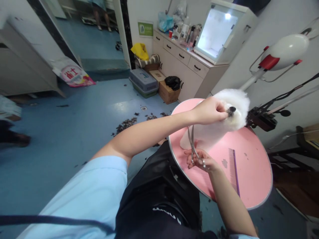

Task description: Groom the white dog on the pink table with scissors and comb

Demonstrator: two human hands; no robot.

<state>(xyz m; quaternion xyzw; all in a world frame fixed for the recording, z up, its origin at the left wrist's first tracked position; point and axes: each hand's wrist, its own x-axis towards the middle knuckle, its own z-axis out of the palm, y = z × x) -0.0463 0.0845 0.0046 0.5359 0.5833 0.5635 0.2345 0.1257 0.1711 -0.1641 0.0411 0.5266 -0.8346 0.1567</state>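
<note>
A fluffy white dog (pixel 235 98) with a black nose sits upright on a round pink grooming table (pixel 256 166). My left hand (pixel 210 111) reaches across and is closed on the dog's muzzle, thumb and fingers pinched beside the nose. Lower down, my right hand (pixel 200 161) has its fingers in the loops of a pair of scissors (pixel 191 137). Their blades point up, in front of the dog's chest. To the right of that hand lies a purple-backed comb (pixel 235 172) on the table.
A grooming dryer (pixel 284 53) and a black arm clamp (pixel 264 118) stand behind the table. Dark hair clippings (pixel 126 125) litter the blue floor. Farther off are a pet carrier (pixel 143 81), a cardboard box (pixel 168 92), drawers (pixel 180 55) and a lit cabinet (pixel 215 31).
</note>
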